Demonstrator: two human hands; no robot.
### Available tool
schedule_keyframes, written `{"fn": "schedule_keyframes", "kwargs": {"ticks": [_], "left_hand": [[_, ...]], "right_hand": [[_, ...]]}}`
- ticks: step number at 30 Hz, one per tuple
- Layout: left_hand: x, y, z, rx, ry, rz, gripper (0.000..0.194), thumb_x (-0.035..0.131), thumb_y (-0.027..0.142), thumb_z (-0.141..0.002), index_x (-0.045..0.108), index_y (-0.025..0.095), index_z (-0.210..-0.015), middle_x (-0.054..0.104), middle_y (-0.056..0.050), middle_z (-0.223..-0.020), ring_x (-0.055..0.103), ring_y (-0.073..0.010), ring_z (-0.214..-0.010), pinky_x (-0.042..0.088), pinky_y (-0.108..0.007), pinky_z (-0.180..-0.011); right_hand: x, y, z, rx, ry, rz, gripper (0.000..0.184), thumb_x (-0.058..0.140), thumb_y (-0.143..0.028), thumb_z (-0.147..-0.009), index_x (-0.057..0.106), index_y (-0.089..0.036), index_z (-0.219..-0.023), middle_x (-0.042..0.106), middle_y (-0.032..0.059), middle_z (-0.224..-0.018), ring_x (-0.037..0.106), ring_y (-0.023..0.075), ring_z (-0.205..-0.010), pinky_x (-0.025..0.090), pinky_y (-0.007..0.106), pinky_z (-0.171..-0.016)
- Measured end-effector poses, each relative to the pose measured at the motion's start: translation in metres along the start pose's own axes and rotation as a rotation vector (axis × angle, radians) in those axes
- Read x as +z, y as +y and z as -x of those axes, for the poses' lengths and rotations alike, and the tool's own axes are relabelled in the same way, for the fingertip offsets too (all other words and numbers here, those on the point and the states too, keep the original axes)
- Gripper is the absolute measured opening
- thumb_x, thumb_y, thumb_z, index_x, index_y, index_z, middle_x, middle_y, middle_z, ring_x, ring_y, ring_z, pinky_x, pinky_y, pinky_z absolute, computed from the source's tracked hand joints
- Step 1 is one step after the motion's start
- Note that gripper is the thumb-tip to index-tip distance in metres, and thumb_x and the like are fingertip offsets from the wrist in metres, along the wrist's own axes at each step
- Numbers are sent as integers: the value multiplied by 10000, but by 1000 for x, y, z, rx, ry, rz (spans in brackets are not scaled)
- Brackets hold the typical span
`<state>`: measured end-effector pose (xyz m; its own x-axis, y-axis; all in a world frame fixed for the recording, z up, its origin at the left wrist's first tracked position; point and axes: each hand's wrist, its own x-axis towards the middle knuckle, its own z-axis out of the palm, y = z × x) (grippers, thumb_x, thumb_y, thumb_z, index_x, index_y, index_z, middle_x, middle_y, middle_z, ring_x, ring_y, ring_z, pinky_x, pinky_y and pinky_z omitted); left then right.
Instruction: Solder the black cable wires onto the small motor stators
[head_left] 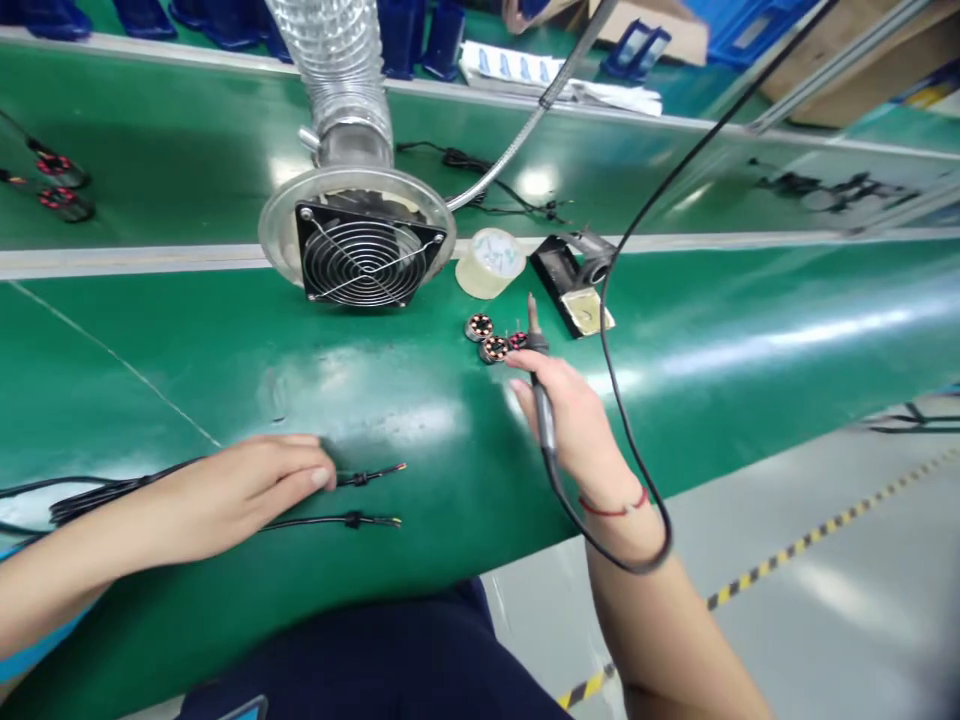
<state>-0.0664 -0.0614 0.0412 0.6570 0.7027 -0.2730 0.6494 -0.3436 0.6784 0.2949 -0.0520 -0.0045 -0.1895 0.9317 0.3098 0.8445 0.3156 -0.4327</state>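
Observation:
My right hand point(574, 415) is closed around a soldering iron point(544, 405), whose tip points toward the back of the bench. Just left of the iron sit three small round motor stators point(495, 349) with copper windings. My left hand point(274, 485) lies low over the bench, its fingers together on a black cable point(360, 479) with a stripped end. In front of it is a second black cable point(352, 520), also with bare coloured wire ends. Both cables point right, and each carries a small black grommet. Part of the cable bundle point(105, 495) is hidden by my left forearm.
A fume extractor fan point(366, 262) on a flexible duct stands at the back. Right of it are a roll of clear tape point(490, 263) and a soldering iron stand point(574, 285) with a sponge. The iron's cord point(611, 365) loops beside my right wrist. Behind runs a shelf point(225, 150).

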Motion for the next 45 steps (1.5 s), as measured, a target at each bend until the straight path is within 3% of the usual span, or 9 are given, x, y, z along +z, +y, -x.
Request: {"fn": "schedule_keyframes", "kwargs": {"ticks": [3, 7, 14, 18, 23, 33, 37, 41, 45], "left_hand": [[-6, 6, -35, -110, -192, 166, 443, 360, 451, -1000, 693, 208, -836, 690, -15, -753, 622, -150, -638, 503, -250, -612], [-9, -1, -55, -246, -126, 223, 441, 385, 507, -956, 663, 199, -805, 634, -8, -699, 539, -140, -574, 447, -260, -578], [-3, -14, -67, -286, 48, 216, 390, 494, 547, -850, 644, 187, -842, 614, -8, -743, 538, -167, -681, 410, -281, -629], [-4, -11, -69, -284, 35, 144, 359, 488, 522, -862, 619, 192, -807, 650, -21, -781, 572, -184, -726, 409, -296, -647], [1, -1, -68, -270, 4, 76, 268, 518, 409, -892, 607, 193, -759, 645, -22, -796, 582, -181, -733, 435, -303, -683], [13, -13, -54, 98, 263, -75, 282, 444, 266, -947, 694, 177, -851, 621, -43, -878, 588, -157, -799, 423, -288, -715], [10, -9, -53, -42, 402, 87, 237, 497, 305, -928, 672, 176, -834, 609, -16, -801, 530, -126, -689, 409, -265, -646], [12, -4, -57, -257, 176, 299, 314, 543, 481, -884, 623, 187, -807, 505, 32, -625, 404, -112, -546, 323, -243, -498], [14, -5, -59, -233, 102, 258, 273, 542, 425, -870, 601, 188, -750, 528, 20, -653, 442, -114, -570, 341, -240, -513]], "right_hand": [[10, 9, -16, -27, -45, 108, 315, 564, -229, -915, 668, -189, -1209, 758, 142, -1137, 678, 330, -1018, 540, 506, -886], [16, -4, -22, -44, -36, 143, 339, 546, -151, -867, 667, -188, -1181, 774, 105, -1010, 663, 312, -968, 512, 460, -853], [38, -85, -3, -168, -199, -23, 406, 475, -98, -895, 611, -202, -1263, 759, 95, -1029, 645, 272, -909, 511, 416, -807], [47, -112, 1, -212, -266, -151, 465, 410, -56, -904, 576, -180, -1322, 743, 101, -1050, 649, 256, -910, 524, 414, -807], [52, -105, 1, -98, -222, -218, 558, 389, -11, -849, 538, -221, -1344, 714, 82, -1054, 643, 248, -949, 545, 432, -861], [70, -92, 1, -131, -281, -308, 435, 551, -160, -940, 506, -197, -1371, 715, 122, -1157, 632, 270, -995, 558, 481, -911], [76, -91, 5, -117, -161, -269, 405, 585, -249, -965, 499, -218, -1360, 716, 113, -1160, 666, 276, -1002, 558, 475, -907], [80, -95, 8, -107, -110, -236, 391, 572, -321, -994, 494, -237, -1368, 720, 109, -1156, 671, 271, -975, 566, 453, -867], [81, -97, 8, -123, -116, -202, 389, 561, -340, -1006, 490, -235, -1373, 723, 104, -1130, 665, 261, -926, 566, 434, -819]]}}
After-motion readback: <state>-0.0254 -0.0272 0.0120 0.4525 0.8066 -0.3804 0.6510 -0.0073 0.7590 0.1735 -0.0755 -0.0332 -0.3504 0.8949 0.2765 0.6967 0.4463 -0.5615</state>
